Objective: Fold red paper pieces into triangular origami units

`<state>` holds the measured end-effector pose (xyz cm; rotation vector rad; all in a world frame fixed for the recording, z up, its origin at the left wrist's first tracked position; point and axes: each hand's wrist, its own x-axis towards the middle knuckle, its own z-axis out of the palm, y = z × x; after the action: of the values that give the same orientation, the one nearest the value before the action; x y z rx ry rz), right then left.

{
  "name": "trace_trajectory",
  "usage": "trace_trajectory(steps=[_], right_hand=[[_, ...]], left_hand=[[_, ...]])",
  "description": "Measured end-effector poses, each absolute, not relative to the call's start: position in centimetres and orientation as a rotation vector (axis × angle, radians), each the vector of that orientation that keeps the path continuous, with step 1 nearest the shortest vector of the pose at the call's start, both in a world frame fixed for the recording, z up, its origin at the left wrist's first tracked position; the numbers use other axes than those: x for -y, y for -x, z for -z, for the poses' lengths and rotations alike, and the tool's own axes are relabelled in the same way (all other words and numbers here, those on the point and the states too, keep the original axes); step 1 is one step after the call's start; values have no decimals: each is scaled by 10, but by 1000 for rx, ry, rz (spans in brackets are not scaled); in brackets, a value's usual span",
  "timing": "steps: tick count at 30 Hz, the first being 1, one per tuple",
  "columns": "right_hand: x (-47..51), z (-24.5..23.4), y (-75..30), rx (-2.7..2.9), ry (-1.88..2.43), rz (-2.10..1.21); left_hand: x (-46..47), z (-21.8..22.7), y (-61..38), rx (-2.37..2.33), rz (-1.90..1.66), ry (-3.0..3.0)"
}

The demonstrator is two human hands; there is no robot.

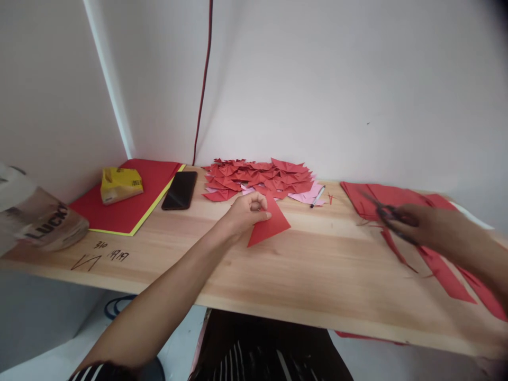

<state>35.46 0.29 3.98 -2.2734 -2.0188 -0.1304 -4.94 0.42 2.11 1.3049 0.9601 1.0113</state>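
Observation:
In the head view, my left hand [251,211] pinches a flat piece of red paper [270,228] between thumb and fingers, over the middle of the table. Over on the right, my right hand [426,225] grips a pair of scissors [387,212], blurred by motion, with the blades pointing left. Below the scissors lie red paper sheets [397,193] and thin red offcuts [392,248]. Just beyond my left hand spreads a heap of folded red paper pieces [257,177], with some pink paper [307,194] under its right side.
A pen [318,196] lies right of the heap. Left of it are a black phone [180,190], red sheets [153,174] edged with yellow, and a yellow packet [121,185]. A plastic cup [51,222] stands at the left edge. Dark handwriting marks the wooden tabletop [159,264].

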Motion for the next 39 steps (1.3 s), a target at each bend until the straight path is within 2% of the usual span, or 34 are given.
trace_trajectory(steps=[2, 5, 9, 11, 14, 18, 21, 26, 32, 39], right_hand=[[5, -36, -313, 2119, 2304, -164], [10, -30, -294, 2100, 2294, -294], [1, -24, -316, 2110, 2394, -288], [-2, -26, -319, 2154, 2329, -164], [6, -36, -291, 2121, 2141, -1], [28, -52, -221, 2089, 1604, -370], [34, -53, -182, 2257, 1262, -426], [19, -32, -169, 2306, 968, -456], [6, -8, -173, 2104, 962, -533], [11, -8, -170, 1965, 1078, -672]], left_hand=[[-2, -22, 47, -936, -999, -1185], [-1, -22, 46, -893, -993, -1107], [0, -22, 46, -839, -995, -1051], [0, -22, 45, -823, -1007, -1031], [1, -20, 43, -820, -1011, -1011], [1, -16, 41, -804, -978, -962], [0, -13, 40, -756, -987, -892], [0, -11, 41, -676, -1004, -813], [5, -12, 35, -683, -994, -823], [14, -13, 25, -729, -979, -973]])
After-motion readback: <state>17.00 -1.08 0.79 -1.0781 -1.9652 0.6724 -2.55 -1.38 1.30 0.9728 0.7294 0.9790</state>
